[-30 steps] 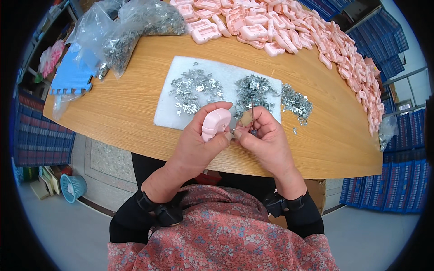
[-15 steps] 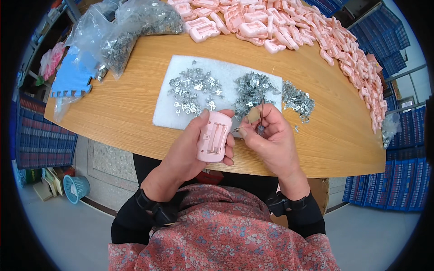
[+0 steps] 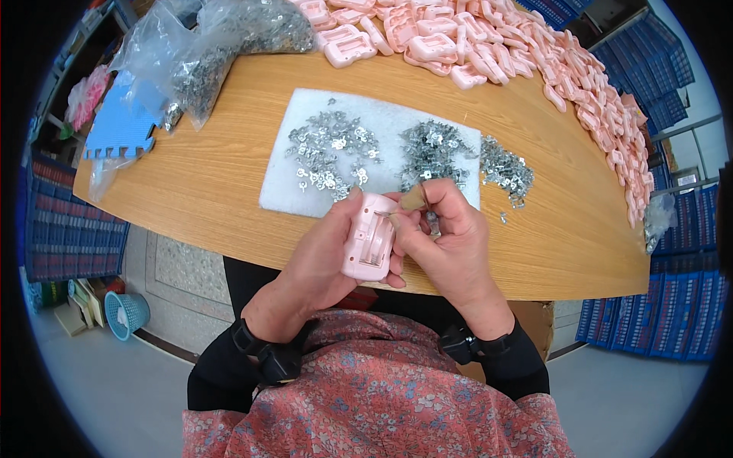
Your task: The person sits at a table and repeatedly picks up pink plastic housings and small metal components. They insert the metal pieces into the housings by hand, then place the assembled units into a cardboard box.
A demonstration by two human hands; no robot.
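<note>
My left hand (image 3: 317,256) is closed around a pink plastic casing (image 3: 362,248), holding it upright with its open battery compartment facing up. Against the compartment's upper end, my right hand (image 3: 458,244) pinches a small metal contact piece (image 3: 384,214) between thumb and forefinger. A slim tool (image 3: 433,221) with a thin shaft and a see-through end is also tucked in the right fingers. A tan wrap (image 3: 413,199) covers a right fingertip. Beyond the hands, a white foam sheet (image 3: 282,187) bears two heaps of metal contact pieces, flat ones (image 3: 332,145) and springy ones (image 3: 433,149).
More metal pieces (image 3: 508,172) lie right of the foam sheet on the wooden table (image 3: 565,252). Pink casings (image 3: 489,57) are heaped along the far and right edges. Plastic bags of metal parts (image 3: 202,80) and a blue foam mat (image 3: 118,130) occupy the far left.
My right hand has moved left, bringing the small metal contact piece from beside the casing onto its compartment. The casing has shifted slightly right and toward me in my left hand.
</note>
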